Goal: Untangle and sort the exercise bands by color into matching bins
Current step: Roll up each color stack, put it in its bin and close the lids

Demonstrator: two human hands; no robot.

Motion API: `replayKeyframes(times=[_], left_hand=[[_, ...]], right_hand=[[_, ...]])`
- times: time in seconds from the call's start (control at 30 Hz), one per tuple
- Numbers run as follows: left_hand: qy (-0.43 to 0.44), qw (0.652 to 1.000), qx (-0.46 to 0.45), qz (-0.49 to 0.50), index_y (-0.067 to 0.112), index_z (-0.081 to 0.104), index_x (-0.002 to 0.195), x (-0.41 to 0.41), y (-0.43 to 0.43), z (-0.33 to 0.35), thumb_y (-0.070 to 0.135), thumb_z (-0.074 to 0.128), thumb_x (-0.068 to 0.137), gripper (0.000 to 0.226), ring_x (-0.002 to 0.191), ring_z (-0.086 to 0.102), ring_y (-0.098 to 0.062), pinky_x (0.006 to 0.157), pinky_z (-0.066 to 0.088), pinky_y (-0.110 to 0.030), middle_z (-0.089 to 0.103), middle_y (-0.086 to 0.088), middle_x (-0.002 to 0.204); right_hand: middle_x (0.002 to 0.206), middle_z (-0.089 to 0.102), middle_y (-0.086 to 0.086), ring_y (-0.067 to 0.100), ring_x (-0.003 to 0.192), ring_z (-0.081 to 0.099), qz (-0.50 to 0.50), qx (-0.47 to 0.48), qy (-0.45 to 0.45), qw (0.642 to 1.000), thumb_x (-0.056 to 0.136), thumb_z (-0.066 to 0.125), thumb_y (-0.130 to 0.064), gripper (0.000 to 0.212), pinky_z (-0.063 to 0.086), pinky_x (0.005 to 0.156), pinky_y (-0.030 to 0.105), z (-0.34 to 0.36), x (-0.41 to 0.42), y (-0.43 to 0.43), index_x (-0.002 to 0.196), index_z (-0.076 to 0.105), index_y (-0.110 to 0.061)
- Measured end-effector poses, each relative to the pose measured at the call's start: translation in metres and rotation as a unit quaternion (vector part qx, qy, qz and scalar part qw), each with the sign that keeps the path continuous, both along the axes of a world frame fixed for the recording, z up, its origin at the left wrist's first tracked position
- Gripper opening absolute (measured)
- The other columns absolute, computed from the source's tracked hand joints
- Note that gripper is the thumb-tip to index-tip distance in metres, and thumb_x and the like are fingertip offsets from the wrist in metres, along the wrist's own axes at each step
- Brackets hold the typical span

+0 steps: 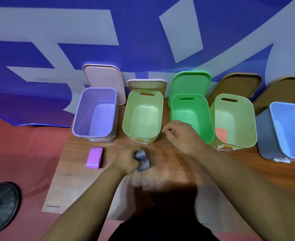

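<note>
Forearms [94, 197] are seen reaching from the lower edge over the counter [247, 164]. A grey band [142, 160] is clenched in the left grip [127, 160], low over the counter's middle. A small green piece [174, 133] is pinched in the curled right grip [181, 134] at the near rim of the bright green bin [188, 110]. A pink item [221, 134] lies in the pale green bin [238, 115] beside it. A purple band [94, 158] lies near the counter's left edge, before the purple bin [87, 108]. Bare wood shows right of the grips.
</note>
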State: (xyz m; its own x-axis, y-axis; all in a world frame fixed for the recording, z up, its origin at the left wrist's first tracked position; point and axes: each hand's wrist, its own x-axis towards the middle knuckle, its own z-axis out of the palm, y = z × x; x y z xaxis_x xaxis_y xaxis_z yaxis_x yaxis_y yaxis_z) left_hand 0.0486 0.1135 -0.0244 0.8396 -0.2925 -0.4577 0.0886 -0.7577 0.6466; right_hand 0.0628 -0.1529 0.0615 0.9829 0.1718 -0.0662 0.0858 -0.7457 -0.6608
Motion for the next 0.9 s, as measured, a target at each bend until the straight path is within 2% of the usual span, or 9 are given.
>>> replayKeyframes(times=[0.07,0.2,0.3,0.37,0.5,0.6,0.7,0.8,0.9], left_hand=[[0.038,0.991,-0.098,0.081,0.019,0.074,0.105,-0.002,-0.002,0.017,0.007,0.078,0.074,0.033,0.098,0.068,-0.023,0.081,0.054,-0.022,0.076,0.000,0.102],[0.124,0.908,-0.330,0.227,0.013,0.068,0.129,-0.012,-0.017,0.061,0.009,0.085,0.081,0.051,0.116,0.071,-0.029,0.100,0.059,-0.047,0.076,-0.012,0.124],[0.149,0.845,-0.429,0.283,0.002,0.063,0.130,-0.021,-0.036,0.089,0.002,0.077,0.090,0.043,0.115,0.072,-0.032,0.100,0.059,-0.044,0.073,-0.022,0.127],[0.149,0.822,-0.462,0.298,0.001,0.063,0.131,-0.028,-0.047,0.100,0.002,0.075,0.091,0.043,0.114,0.072,-0.031,0.093,0.060,-0.037,0.073,-0.022,0.127],[0.161,0.794,-0.493,0.316,0.002,0.062,0.138,-0.039,-0.056,0.108,0.001,0.071,0.094,0.045,0.120,0.070,-0.029,0.093,0.059,-0.031,0.071,-0.020,0.133],[0.175,0.797,-0.478,0.326,0.009,0.063,0.140,-0.042,-0.051,0.111,0.005,0.068,0.098,0.042,0.118,0.072,-0.018,0.091,0.059,-0.025,0.073,-0.010,0.132],[0.171,0.828,-0.427,0.320,0.015,0.068,0.134,-0.038,-0.039,0.110,0.013,0.068,0.100,0.034,0.108,0.073,-0.012,0.087,0.058,-0.025,0.076,-0.001,0.119],[0.137,0.879,-0.329,0.317,0.019,0.071,0.127,-0.028,-0.015,0.097,0.025,0.073,0.099,0.029,0.113,0.074,-0.021,0.099,0.056,-0.038,0.078,-0.006,0.119],[0.099,0.921,-0.218,0.306,0.018,0.073,0.116,-0.017,0.018,0.074,0.027,0.072,0.100,0.018,0.106,0.074,-0.027,0.088,0.057,-0.036,0.078,-0.008,0.109]], right_hand=[[0.104,0.068,-0.005,0.008,0.090,0.063,0.024,0.041,0.030,0.998,0.097,0.073,-0.023,0.018,0.052,0.086,0.027,0.002,-0.007,0.005,0.114,0.077,-0.019],[0.135,0.059,-0.012,0.006,0.117,0.059,0.057,0.063,0.155,0.984,0.086,0.082,-0.056,0.073,0.050,0.102,0.027,0.008,-0.014,0.008,0.147,0.057,-0.027],[0.122,0.071,-0.016,0.004,0.105,0.069,0.030,0.127,0.180,0.975,0.085,0.085,-0.054,0.051,0.054,0.091,0.024,0.016,-0.017,0.003,0.129,0.068,-0.035],[0.108,0.075,-0.012,0.006,0.096,0.073,0.000,0.177,0.191,0.965,0.086,0.086,-0.045,0.030,0.053,0.079,0.018,0.023,-0.018,-0.002,0.113,0.074,-0.035],[0.105,0.077,-0.008,0.009,0.092,0.074,-0.011,0.208,0.197,0.958,0.087,0.086,-0.035,0.020,0.055,0.077,0.018,0.036,-0.014,-0.007,0.106,0.079,-0.033],[0.106,0.076,0.005,0.013,0.078,0.074,-0.030,0.230,0.224,0.946,0.092,0.082,-0.024,0.016,0.064,0.072,0.026,0.045,-0.011,0.000,0.107,0.079,-0.027],[0.099,0.076,0.000,0.012,0.066,0.071,-0.023,0.157,0.159,0.974,0.088,0.077,-0.019,0.020,0.058,0.062,0.024,0.050,0.000,0.010,0.106,0.077,-0.026],[0.107,0.073,-0.001,0.018,0.093,0.069,-0.008,0.057,0.068,0.996,0.081,0.078,-0.019,0.030,0.047,0.076,0.025,0.047,0.022,0.020,0.111,0.077,-0.020],[0.112,0.066,0.007,0.026,0.100,0.064,0.000,-0.019,0.033,0.999,0.080,0.077,-0.020,0.040,0.045,0.082,0.028,0.038,0.047,0.031,0.119,0.075,-0.015]])
